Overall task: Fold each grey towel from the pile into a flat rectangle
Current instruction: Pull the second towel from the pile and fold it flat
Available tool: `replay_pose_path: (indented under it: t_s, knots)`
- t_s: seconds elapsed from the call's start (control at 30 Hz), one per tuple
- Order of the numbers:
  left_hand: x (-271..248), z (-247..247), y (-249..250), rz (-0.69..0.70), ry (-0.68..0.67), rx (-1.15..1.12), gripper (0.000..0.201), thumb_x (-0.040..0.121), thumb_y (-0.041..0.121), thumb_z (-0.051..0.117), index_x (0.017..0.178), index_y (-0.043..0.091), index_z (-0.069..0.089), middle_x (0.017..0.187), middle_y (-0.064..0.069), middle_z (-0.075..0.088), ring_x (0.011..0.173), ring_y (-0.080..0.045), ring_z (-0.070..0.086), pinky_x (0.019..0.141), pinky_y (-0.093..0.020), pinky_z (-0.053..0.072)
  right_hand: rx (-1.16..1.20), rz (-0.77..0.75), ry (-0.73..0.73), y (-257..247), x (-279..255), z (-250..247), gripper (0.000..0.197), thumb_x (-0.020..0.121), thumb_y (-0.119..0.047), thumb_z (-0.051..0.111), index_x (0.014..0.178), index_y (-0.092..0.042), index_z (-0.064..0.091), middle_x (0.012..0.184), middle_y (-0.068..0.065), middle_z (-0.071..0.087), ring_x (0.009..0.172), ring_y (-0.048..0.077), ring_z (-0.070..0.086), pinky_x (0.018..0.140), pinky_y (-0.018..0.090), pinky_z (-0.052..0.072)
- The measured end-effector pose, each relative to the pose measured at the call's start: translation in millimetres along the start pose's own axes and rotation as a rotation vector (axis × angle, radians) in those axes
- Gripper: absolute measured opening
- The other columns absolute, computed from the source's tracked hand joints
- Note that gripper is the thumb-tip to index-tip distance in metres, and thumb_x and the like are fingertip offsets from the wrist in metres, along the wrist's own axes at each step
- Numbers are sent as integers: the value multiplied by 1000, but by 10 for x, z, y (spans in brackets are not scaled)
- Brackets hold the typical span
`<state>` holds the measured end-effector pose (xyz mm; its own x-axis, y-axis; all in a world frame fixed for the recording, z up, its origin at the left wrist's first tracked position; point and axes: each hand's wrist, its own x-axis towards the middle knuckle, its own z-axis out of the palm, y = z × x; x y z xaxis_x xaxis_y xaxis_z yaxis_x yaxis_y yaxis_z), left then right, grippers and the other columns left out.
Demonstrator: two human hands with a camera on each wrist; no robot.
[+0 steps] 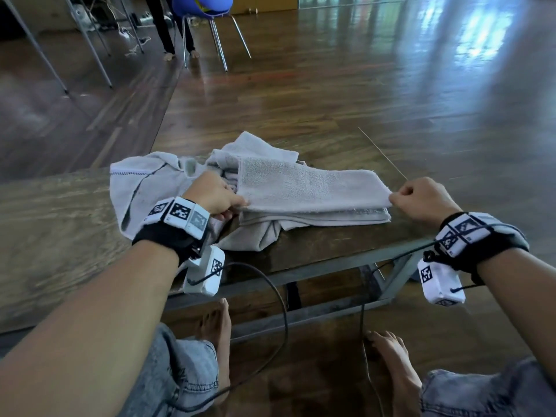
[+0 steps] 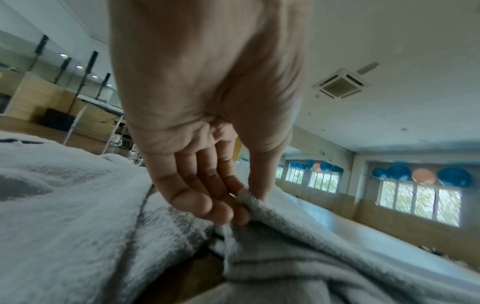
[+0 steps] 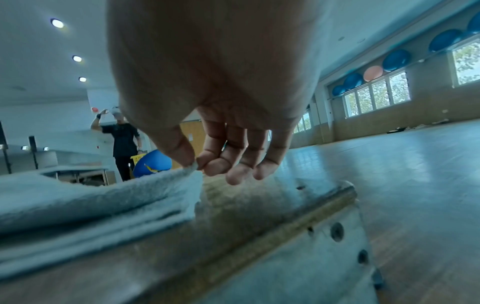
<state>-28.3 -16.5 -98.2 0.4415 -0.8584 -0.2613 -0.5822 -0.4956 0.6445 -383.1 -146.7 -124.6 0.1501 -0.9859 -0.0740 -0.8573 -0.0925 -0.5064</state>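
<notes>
Between the hands, a grey towel [image 1: 313, 188] is pinched by left hand [image 1: 215, 195] and right hand [image 1: 421, 200], apparently to align its folded edge.

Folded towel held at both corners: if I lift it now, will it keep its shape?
Probably not: the towel looks soft terry and already sags between the left hand and right hand. Its loose layers would likely slide apart. It seems light.
</notes>
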Motion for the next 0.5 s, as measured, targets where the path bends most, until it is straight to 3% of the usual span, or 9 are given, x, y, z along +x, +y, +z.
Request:
replay_pose_path:
  t_s: [0.07,0.13,0.2,0.27,0.33,0.43,0.5]
  knots:
    - [27,-65,-16,-21,31,-36,18,81,9,78,80,-8,71,60,-10,71,43,-13,61,43,-21,51,58,11,-24,-49,36,-75,31,88,-35,62,65,-14,67,76,8,67,75,27,62,65,31,46]
    - [47,-99,-30,-34,53,-38,15,80,7,78,72,0,67,50,-4,67,37,-9,58,39,-19,47,77,7,-86,-79,39,-110,37,88,-33,61,69,-2,68,63,8,66,60,22,57,59,28,43]
    - [62,-80,-56,-59,21,-46,19,78,8,80,69,5,64,53,-5,67,43,-14,59,43,-23,49,17,12,-146,-59,30,-94,35,87,-32,62,68,-3,69,58,8,66,60,22,58,67,32,48]
    - [66,-14,-86,-101,-45,-21,21,76,11,82,68,8,63,57,-6,69,49,-18,59,52,-29,50,-123,21,-213,-28,19,-58,31,84,-32,66,61,-11,68,57,5,67,66,23,60,86,40,48]
    - [85,47,-104,-125,-69,25,18,74,17,82,70,9,66,62,-5,70,54,-20,61,57,-31,53,-203,20,-209,-11,15,-36,26,82,-34,69,63,-17,67,70,4,69,80,25,62,98,46,46]
    - [128,98,-100,-127,-47,2,26,75,29,77,81,8,63,71,-8,69,58,-23,65,56,-31,53,-183,-55,-37,-37,17,-3,11,80,-35,63,78,-24,61,91,1,65,90,28,61,90,46,51]
    - [150,149,-85,-133,-54,-20,38,78,40,75,90,7,62,80,-11,71,66,-29,70,60,-37,58,-136,-238,17,-47,51,73,11,83,-33,60,90,-26,58,98,-1,62,93,24,58,85,41,48]
